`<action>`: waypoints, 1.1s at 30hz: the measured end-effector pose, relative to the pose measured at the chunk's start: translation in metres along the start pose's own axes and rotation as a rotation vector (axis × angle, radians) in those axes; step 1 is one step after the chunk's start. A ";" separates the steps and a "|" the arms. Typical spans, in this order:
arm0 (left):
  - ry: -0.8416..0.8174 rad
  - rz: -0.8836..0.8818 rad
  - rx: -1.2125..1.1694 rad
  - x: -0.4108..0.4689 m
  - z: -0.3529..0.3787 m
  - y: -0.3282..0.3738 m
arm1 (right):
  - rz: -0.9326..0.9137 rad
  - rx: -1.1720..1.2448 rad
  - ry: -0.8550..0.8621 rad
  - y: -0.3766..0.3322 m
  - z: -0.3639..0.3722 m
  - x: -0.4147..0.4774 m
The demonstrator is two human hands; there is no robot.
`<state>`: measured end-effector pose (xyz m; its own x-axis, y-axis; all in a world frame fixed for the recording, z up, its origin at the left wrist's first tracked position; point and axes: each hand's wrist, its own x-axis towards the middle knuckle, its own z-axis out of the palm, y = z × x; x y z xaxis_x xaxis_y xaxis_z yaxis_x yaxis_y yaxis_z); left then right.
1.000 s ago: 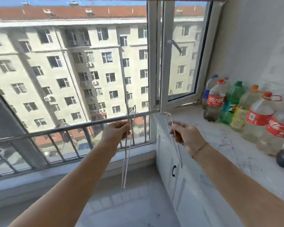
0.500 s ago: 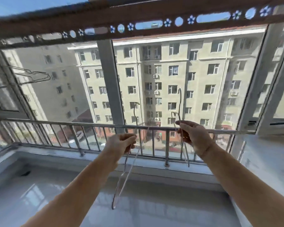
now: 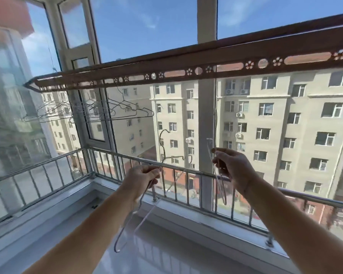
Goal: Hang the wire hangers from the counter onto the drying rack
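Note:
My left hand (image 3: 142, 179) grips a thin wire hanger (image 3: 162, 143) whose hook points up and whose body trails down toward the sill. My right hand (image 3: 233, 166) pinches a second wire hanger (image 3: 220, 186), seen almost edge-on, its hook rising in front of the window post. Both hands are held out at chest height, well below the drying rack (image 3: 186, 63), a brown bar with flower-shaped cut-outs running across the upper view. Several wire hangers (image 3: 99, 111) hang from the rack's left end.
A metal railing (image 3: 111, 151) runs along the windows at hand height above a white sill (image 3: 196, 218). A white window post (image 3: 206, 107) stands behind the right hanger. An inward-opening window sash (image 3: 95, 123) is at the left, behind the hung hangers.
The view has swung left and up, away from the counter with the bottles toward the rack. Both hands stay out in front, each holding its hanger.

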<state>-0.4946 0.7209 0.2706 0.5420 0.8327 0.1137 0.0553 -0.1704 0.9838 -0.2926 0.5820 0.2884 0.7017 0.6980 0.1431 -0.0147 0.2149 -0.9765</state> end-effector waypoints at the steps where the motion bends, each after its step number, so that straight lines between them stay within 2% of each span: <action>1: 0.019 0.012 0.000 0.006 -0.008 0.004 | -0.010 -0.003 -0.011 -0.001 0.011 0.007; 10: 0.136 0.103 -0.037 0.084 -0.049 0.038 | -0.100 0.022 -0.108 -0.015 0.089 0.083; 20: 0.203 0.117 -0.079 0.199 -0.069 0.061 | -0.172 -0.036 -0.158 -0.026 0.145 0.192; 33: 0.198 0.156 -0.192 0.296 -0.095 0.082 | -0.227 -0.105 -0.150 -0.040 0.195 0.271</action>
<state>-0.4093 1.0037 0.3977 0.3566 0.8938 0.2719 -0.1856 -0.2175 0.9583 -0.2408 0.8954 0.3971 0.5656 0.7347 0.3746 0.2102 0.3108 -0.9269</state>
